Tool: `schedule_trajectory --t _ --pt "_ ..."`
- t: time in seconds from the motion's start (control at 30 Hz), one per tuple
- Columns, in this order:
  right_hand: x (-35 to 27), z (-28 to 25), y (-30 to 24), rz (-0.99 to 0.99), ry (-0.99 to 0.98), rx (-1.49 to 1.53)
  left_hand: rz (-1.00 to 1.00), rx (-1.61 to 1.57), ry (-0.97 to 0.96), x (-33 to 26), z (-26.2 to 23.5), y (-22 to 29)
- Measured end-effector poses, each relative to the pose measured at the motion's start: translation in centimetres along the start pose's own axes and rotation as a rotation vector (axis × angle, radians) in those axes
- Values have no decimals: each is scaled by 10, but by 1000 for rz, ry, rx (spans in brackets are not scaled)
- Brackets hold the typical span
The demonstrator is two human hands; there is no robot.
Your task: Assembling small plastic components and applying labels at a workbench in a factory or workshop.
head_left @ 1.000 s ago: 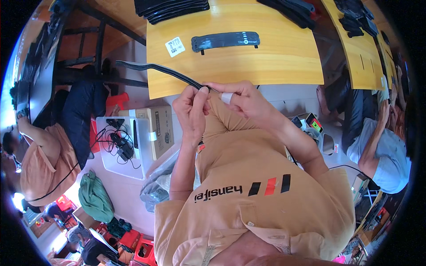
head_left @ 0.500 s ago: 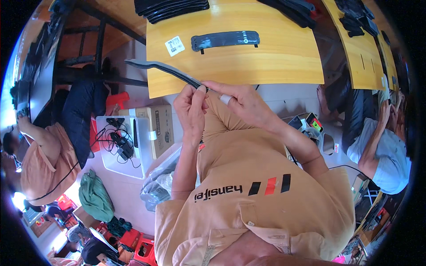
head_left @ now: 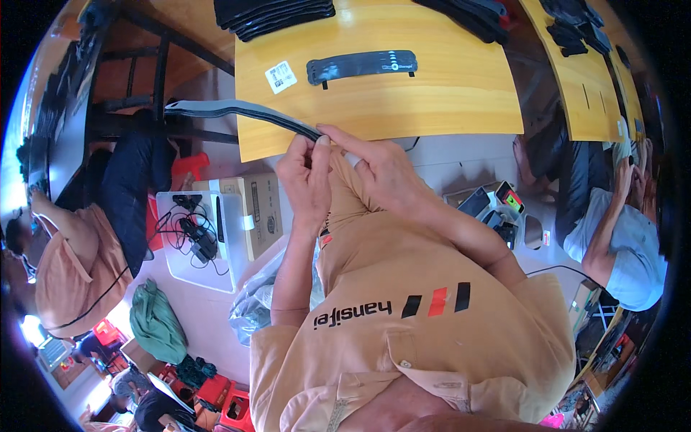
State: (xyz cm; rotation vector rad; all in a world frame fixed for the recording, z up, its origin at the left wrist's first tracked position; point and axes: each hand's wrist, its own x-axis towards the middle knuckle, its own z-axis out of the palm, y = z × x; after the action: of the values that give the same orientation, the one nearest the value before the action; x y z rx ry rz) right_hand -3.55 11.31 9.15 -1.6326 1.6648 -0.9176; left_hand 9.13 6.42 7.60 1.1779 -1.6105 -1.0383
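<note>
A long, dark, layered strip (head_left: 241, 111) with a pale grey edge stretches to the left over the near edge of the table. My left hand (head_left: 306, 176) is closed, pinching its right end between thumb and fingers. Beside it, my right hand (head_left: 389, 173) is closed too, its index fingertip pressed to that same end against my left thumb. Its other fingers curl beneath and are partly hidden. Beyond my hands, a flat black band (head_left: 363, 67) with pale markings and two small tabs lies on the yellow wooden table (head_left: 446, 108).
On the table are a white label (head_left: 281, 76), a stack of black bands (head_left: 277, 18) and more dark bands (head_left: 468, 18). To my left, a clear bin (head_left: 230, 270) with black cables stands by a cardboard box (head_left: 263, 212). Other people sit on both sides.
The strip has shifted left, and its far end reaches farther out and lies flatter. My right hand has turned slightly and drawn closer to my left at the strip's end.
</note>
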Motion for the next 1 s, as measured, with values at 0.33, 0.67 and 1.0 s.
schedule_trajectory --t 0.33,0.67,1.0 --pt "8 -17 4 389 -338 1114 -288 -412 -90 3 -10 10" --pt "3 5 19 14 -9 291 -203 11 -118 5 -8 4" --pt "3 3 23 -73 56 536 -150 -1 -215 6 -15 12"
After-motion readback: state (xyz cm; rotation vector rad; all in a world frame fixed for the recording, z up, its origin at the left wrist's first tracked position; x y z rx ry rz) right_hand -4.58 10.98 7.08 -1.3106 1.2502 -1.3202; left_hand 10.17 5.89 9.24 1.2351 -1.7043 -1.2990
